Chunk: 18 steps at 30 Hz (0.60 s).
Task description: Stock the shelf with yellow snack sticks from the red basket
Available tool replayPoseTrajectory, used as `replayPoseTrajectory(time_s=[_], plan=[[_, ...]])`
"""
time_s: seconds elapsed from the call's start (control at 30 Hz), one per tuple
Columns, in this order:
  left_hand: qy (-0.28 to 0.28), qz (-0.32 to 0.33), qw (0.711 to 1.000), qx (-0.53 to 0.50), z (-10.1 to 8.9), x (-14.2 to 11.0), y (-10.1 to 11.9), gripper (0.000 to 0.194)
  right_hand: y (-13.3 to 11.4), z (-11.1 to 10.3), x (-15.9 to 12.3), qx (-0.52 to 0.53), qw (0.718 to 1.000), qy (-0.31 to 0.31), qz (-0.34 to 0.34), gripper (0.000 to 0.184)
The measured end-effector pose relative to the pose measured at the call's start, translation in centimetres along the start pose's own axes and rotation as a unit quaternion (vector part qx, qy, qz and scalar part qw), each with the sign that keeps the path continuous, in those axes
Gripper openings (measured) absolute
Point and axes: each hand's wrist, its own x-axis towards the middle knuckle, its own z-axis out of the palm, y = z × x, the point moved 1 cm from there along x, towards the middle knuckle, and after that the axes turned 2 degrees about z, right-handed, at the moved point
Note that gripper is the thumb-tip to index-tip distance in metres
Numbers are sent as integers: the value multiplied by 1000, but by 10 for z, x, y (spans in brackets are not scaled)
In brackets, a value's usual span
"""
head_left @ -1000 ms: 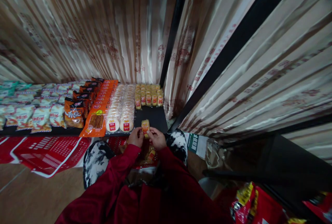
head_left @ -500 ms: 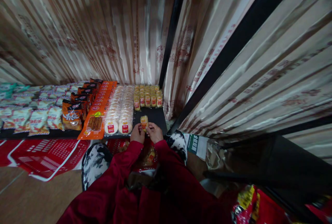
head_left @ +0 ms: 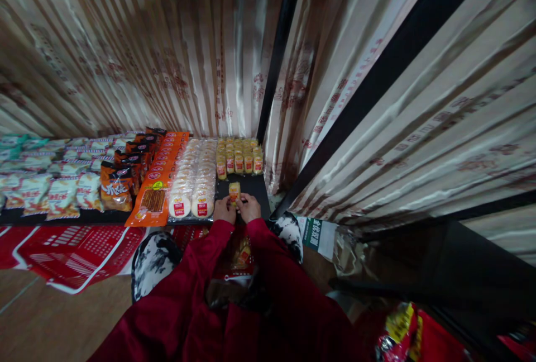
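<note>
My left hand [head_left: 224,210] and my right hand [head_left: 250,207] together pinch a small yellow snack packet [head_left: 234,190] with a red label. They hold it upright over the bare dark patch of a low black shelf [head_left: 255,189], just in front of rows of the same yellow packets [head_left: 239,156]. Both hands are closed on the packet's lower end. Red sleeves run back from them toward me. Below the hands, more yellow packets [head_left: 242,252] lie in a bag between my knees.
On the shelf, left of the yellow rows, lie round white cakes [head_left: 196,175], long orange packs [head_left: 161,175], dark orange bags [head_left: 119,183] and pale bags [head_left: 50,183]. A red basket [head_left: 75,247] is on the floor. Striped plastic sheeting [head_left: 167,49] hangs behind, with black posts.
Both hands have moved forward and up onto the shelf with the yellow packet, bringing it nearer the rows of like packets.
</note>
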Motion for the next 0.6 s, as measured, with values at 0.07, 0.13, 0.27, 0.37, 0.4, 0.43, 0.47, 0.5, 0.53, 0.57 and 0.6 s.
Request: replayPoseTrajectory(time_s=[0.07, 0.13, 0.27, 0.37, 0.4, 0.43, 0.47, 0.5, 0.53, 0.57, 0.6], plan=[[-4, -1, 1000, -25, 3, 4, 2, 41, -3, -1, 6, -46, 998, 26, -14, 28], [-16, 0, 999, -41, 7, 9, 3, 41, -8, -2, 11, -89, 995, 43, -26, 27], [-36, 8, 998, -52, 10, 20, 7, 38, -18, -4, 19, -127, 990, 57, -37, 25], [-40, 8, 997, -61, 11, 27, 10, 37, -25, -4, 24, -141, 986, 79, -49, 24], [-44, 9, 997, -63, 12, 29, 11, 37, -27, -3, 26, -144, 985, 83, -50, 24], [-47, 10, 997, -65, 12, 31, 12, 37, -29, -3, 28, -146, 985, 85, -48, 25], [-48, 12, 997, -67, 13, 32, 13, 37, -30, -3, 30, -146, 984, 86, -47, 25], [-48, 13, 996, -69, 14, 34, 14, 38, -32, -2, 32, -146, 984, 86, -45, 25], [-46, 11, 996, -70, 15, 36, 15, 38, -33, -2, 34, -147, 984, 87, -44, 25], [-44, 8, 996, -72, 15, 38, 16, 38, -34, -2, 36, -148, 984, 87, -42, 25], [-42, 7, 996, -74, 16, 39, 17, 38, -36, -1, 38, -150, 984, 86, -40, 25]])
